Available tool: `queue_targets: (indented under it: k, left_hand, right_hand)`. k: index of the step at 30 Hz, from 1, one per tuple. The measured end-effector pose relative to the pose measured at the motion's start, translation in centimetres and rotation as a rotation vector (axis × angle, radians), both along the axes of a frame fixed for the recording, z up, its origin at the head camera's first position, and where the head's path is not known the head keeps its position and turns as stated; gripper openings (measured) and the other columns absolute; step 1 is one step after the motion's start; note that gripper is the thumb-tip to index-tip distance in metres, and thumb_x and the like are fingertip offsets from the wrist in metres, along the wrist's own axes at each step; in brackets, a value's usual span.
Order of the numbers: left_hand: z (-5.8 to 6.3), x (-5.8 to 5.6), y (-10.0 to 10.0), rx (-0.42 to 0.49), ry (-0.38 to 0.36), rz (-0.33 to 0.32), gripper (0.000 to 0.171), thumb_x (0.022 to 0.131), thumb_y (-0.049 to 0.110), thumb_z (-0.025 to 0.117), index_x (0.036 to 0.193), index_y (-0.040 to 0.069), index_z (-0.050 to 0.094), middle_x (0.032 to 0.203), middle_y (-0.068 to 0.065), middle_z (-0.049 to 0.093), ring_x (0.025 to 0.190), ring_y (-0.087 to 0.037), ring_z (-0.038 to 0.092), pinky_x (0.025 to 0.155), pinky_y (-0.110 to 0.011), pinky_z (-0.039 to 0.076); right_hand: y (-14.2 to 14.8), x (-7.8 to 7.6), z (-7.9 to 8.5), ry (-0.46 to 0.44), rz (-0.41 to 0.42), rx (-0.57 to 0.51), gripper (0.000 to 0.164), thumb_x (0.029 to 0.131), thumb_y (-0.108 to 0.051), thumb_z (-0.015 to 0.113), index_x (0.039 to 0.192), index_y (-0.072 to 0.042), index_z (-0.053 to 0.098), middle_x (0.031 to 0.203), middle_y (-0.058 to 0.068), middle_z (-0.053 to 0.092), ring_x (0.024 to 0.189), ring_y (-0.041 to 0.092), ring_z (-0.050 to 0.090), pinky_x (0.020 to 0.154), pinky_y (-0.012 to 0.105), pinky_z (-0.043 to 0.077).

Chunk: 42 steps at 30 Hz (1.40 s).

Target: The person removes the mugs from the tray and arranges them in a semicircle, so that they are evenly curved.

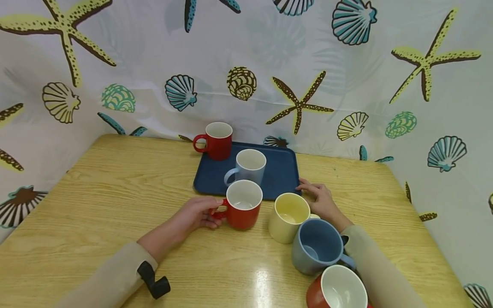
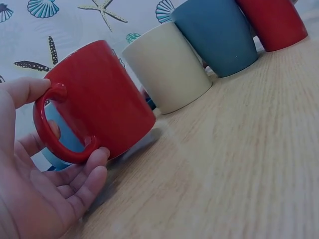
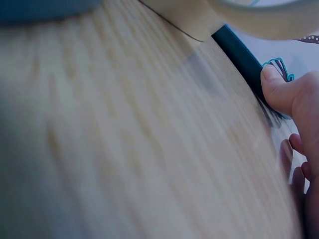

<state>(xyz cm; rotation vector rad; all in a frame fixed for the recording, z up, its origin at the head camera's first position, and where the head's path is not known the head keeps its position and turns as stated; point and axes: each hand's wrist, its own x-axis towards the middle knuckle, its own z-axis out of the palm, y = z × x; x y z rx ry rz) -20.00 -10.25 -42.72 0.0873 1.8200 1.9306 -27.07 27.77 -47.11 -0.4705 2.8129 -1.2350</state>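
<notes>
Red mug stands at the tray's six o'clock, over the wooden table just short of the near rim. At the mug's own nine o'clock, we see the left hand pinching its handle, thumb on the upper curve and fingertips beneath the lower one. We think this two-point pinch is chosen to keep the mug from tipping. From the left wrist we see a shadow under its base; it looks slightly raised, though we cannot be sure.

At the tray's four o'clock, the right hand touches the near corner with fingers extended, wrapped round nothing; we take that as steadying the blue tray against sliding. From the right wrist we see its thumb lying at the rim.

On the tray, a second red mug sits at ten o'clock, in the far corner, handle toward nine; a pale blue mug sits nearer the middle, handle toward eight. We judge these handles face the left hand's side for easy reach.

From the held mug's three o'clock, a yellow mug, a darker blue mug and a third red mug line up toward five, which leaves the left hand room.
</notes>
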Motion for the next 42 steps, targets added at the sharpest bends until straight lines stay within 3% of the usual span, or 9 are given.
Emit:
queue_targets:
  k: [7, 15, 26, 33, 42]
  left_hand:
    - [0.0, -1.4, 0.5, -0.013, -0.005, -0.084, 0.031, 0.089, 0.034, 0.056, 0.075, 0.007, 0.051, 0.08, -0.012, 0.061, 0.079, -0.03, 0.062, 0.075, -0.035, 0.052]
    - [-0.1, -2.5, 0.9, -0.029, 0.023, -0.164, 0.029, 0.09, 0.031, 0.055, 0.076, 0.006, 0.053, 0.091, -0.013, 0.064, 0.079, -0.028, 0.063, 0.075, -0.036, 0.053]
    - [-0.4, -2.8, 1.5, -0.066, 0.014, -0.171, 0.03, 0.091, 0.031, 0.054, 0.075, 0.005, 0.052, 0.09, -0.014, 0.065, 0.077, -0.028, 0.065, 0.074, -0.035, 0.054]
    - [-0.5, -3.2, 1.3, -0.061, 0.018, -0.224, 0.032, 0.091, 0.033, 0.055, 0.076, 0.005, 0.051, 0.092, -0.016, 0.065, 0.08, -0.028, 0.065, 0.076, -0.035, 0.053]
    - [-0.1, -3.7, 1.2, -0.072, -0.029, -0.288, 0.032, 0.09, 0.035, 0.056, 0.08, 0.005, 0.052, 0.097, -0.015, 0.065, 0.085, -0.029, 0.064, 0.078, -0.035, 0.052]
  right_hand:
    - [0.0, 0.0, 0.0, -0.022, -0.009, -0.003, 0.037, 0.082, -0.025, 0.071, 0.118, -0.019, 0.063, 0.146, -0.009, 0.035, 0.119, 0.022, 0.029, 0.099, 0.057, 0.015]
    - [0.0, 0.0, -0.1, -0.007, 0.0, 0.006, 0.038, 0.082, -0.024, 0.071, 0.118, -0.018, 0.063, 0.147, -0.007, 0.035, 0.118, 0.022, 0.03, 0.1, 0.056, 0.015]
    - [0.2, -0.1, -0.3, 0.008, -0.003, 0.011, 0.037, 0.082, -0.024, 0.07, 0.118, -0.019, 0.063, 0.147, -0.007, 0.035, 0.119, 0.022, 0.029, 0.1, 0.057, 0.014]
    - [0.1, -0.1, -0.4, 0.027, 0.004, 0.004, 0.036, 0.081, -0.022, 0.071, 0.117, -0.018, 0.064, 0.146, -0.006, 0.037, 0.117, 0.022, 0.031, 0.1, 0.056, 0.014]
    - [0.0, 0.1, 0.0, 0.007, 0.0, 0.008, 0.037, 0.082, -0.022, 0.07, 0.118, -0.018, 0.063, 0.146, -0.007, 0.035, 0.118, 0.022, 0.03, 0.1, 0.056, 0.014]
